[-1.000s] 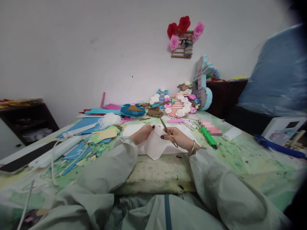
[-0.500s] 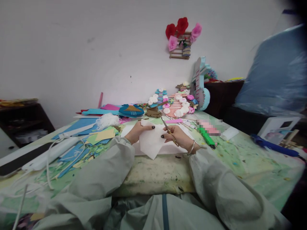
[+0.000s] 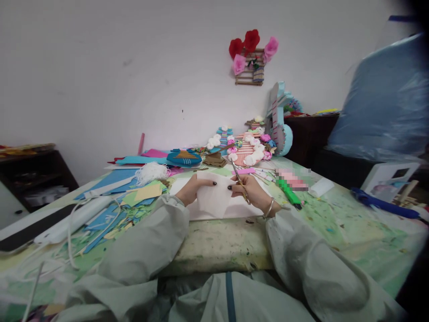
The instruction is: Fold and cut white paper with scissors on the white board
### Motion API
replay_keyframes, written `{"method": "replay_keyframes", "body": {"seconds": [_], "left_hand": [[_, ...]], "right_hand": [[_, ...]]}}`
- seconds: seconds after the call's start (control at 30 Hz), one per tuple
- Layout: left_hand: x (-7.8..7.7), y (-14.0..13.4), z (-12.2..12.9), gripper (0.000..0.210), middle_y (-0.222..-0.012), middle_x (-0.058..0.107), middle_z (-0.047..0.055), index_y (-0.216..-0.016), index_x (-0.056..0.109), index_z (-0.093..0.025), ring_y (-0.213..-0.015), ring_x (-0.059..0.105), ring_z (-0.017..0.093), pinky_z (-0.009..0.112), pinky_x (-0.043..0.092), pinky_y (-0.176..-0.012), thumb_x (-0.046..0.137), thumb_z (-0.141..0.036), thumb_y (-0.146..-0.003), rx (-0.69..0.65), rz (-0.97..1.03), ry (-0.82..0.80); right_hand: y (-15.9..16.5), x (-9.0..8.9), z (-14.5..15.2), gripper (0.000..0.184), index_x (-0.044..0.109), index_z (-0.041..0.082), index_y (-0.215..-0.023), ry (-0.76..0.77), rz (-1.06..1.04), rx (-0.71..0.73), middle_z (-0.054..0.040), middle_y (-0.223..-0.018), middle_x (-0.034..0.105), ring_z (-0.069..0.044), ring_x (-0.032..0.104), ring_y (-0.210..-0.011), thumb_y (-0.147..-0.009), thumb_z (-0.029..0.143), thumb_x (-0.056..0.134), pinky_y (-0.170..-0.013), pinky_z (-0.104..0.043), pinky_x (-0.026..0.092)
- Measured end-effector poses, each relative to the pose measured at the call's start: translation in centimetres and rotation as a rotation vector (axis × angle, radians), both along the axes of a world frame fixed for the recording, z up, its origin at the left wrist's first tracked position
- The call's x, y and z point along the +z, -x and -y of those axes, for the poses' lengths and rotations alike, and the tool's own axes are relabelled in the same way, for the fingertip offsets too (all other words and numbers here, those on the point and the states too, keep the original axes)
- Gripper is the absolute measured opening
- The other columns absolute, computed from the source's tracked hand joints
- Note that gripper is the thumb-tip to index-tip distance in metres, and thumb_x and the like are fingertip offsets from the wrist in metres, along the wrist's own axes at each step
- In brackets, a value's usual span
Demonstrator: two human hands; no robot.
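A thin white sheet of paper (image 3: 214,197) is pinched at its left edge by my left hand (image 3: 191,188), with the thumb lying on its front. My right hand (image 3: 252,190) has a pair of scissors (image 3: 240,182) in its fingers, blades pointing up and away from me. The right thumb and fingertips also touch the sheet's right edge. Under both hands more white paper (image 3: 243,209) lies flat at the table's near side.
Coloured paper scraps (image 3: 144,194), white string (image 3: 152,172) and a white power strip (image 3: 72,219) spread over the left. A green cutter (image 3: 290,193) and a blue glue gun (image 3: 385,203) lie to the right. Craft pieces (image 3: 248,147) stand against the wall.
The held sheet has turned so that its lower point no longer hangs down. My right hand and the scissors have shifted slightly, the blades now more upright. The view has tilted slightly.
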State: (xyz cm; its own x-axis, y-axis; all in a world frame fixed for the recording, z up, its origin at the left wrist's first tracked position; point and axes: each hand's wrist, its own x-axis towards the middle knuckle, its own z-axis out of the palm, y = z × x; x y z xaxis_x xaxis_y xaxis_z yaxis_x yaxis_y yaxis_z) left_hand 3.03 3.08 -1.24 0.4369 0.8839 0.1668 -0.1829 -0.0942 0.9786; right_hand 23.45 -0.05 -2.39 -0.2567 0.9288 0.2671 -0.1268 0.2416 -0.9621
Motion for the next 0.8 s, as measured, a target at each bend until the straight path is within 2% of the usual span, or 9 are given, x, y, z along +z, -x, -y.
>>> {"method": "replay_keyframes", "body": {"seconds": [0.1,0.17,0.3,0.37,0.43,0.5,0.6,0.7,0.8], "left_hand": [[0.0,0.0,-0.2,0.029,-0.08,0.07,0.007,-0.082,0.069,-0.012,-0.07,0.063,0.02,0.028,0.047,-0.064,0.073,-0.017,-0.054,0.04,0.016,0.0],[0.0,-0.1,-0.2,0.027,-0.077,0.069,0.006,-0.08,0.069,-0.012,-0.068,0.061,0.018,0.027,0.046,-0.062,0.072,-0.017,-0.053,0.07,0.022,-0.001],[0.1,-0.2,-0.7,0.02,-0.069,0.066,0.001,-0.074,0.066,-0.013,-0.06,0.057,0.014,0.024,0.04,-0.054,0.069,-0.018,-0.054,0.268,0.097,-0.045],[0.1,-0.1,-1.0,0.021,-0.07,0.065,0.001,-0.075,0.065,-0.014,-0.062,0.057,0.014,0.024,0.041,-0.056,0.069,-0.019,-0.055,0.342,0.143,-0.094],[0.1,-0.1,-1.2,0.023,-0.072,0.065,0.001,-0.078,0.065,-0.015,-0.066,0.057,0.015,0.024,0.042,-0.06,0.068,-0.019,-0.056,0.377,0.183,-0.129],[0.0,-0.1,-1.4,0.022,-0.073,0.065,0.001,-0.078,0.064,-0.014,-0.067,0.058,0.014,0.025,0.043,-0.061,0.068,-0.02,-0.057,0.39,0.218,-0.132],[-0.1,-0.4,-1.4,0.023,-0.073,0.065,0.001,-0.079,0.064,-0.014,-0.066,0.058,0.014,0.024,0.044,-0.06,0.07,-0.02,-0.058,0.362,0.27,-0.097],[-0.1,-0.7,-1.1,0.026,-0.073,0.065,0.0,-0.08,0.063,-0.014,-0.066,0.059,0.013,0.024,0.044,-0.062,0.072,-0.02,-0.057,0.31,0.318,-0.047],[0.2,-0.9,-0.8,0.025,-0.072,0.065,-0.001,-0.08,0.062,-0.014,-0.066,0.059,0.012,0.023,0.045,-0.063,0.072,-0.019,-0.057,0.265,0.362,-0.008]], "right_hand": [[-0.1,0.0,0.1,0.037,0.063,0.011,-0.082,-0.012,0.052,0.028,-0.0013,-0.064,0.065,-0.01,0.061,-0.055,-0.058,0.033,0.079,-0.059,-0.024,0.053],[-0.1,0.0,0.3,0.041,0.061,0.012,-0.086,-0.016,0.078,0.041,-0.0029,-0.064,0.066,-0.013,0.063,-0.056,-0.064,0.043,0.075,-0.056,-0.025,0.053],[-0.5,0.1,0.8,0.054,0.06,0.011,-0.093,-0.083,0.118,0.049,-0.0036,-0.056,0.063,-0.012,0.057,-0.045,-0.077,0.062,0.055,-0.043,-0.021,0.043],[-0.7,0.2,1.1,0.064,0.062,0.01,-0.096,-0.129,0.128,0.137,-0.0025,-0.051,0.058,-0.01,0.051,-0.041,-0.081,0.067,0.04,-0.04,-0.021,0.037],[-0.7,0.3,1.2,0.076,0.064,0.009,-0.097,-0.128,0.144,0.286,-0.0026,-0.048,0.055,-0.011,0.046,-0.039,-0.083,0.072,0.024,-0.04,-0.023,0.035],[-0.6,0.1,1.2,0.086,0.064,0.008,-0.097,-0.082,0.162,0.44,-0.0027,-0.047,0.052,-0.012,0.044,-0.039,-0.081,0.075,0.013,-0.042,-0.025,0.035],[-0.2,-0.3,1.1,0.094,0.062,0.006,-0.105,0.026,0.18,0.593,-0.0021,-0.05,0.052,-0.012,0.043,-0.041,-0.078,0.078,0.008,-0.044,-0.026,0.035],[0.0,-0.8,1.0,0.094,0.059,0.004,-0.111,0.103,0.183,0.663,-0.0025,-0.056,0.054,-0.011,0.047,-0.045,-0.077,0.08,0.014,-0.047,-0.025,0.036],[0.1,-1.1,0.9,0.089,0.056,0.006,-0.116,0.138,0.142,0.666,-0.0037,-0.062,0.058,-0.011,0.051,-0.051,-0.079,0.077,0.019,-0.053,-0.025,0.039]]}}
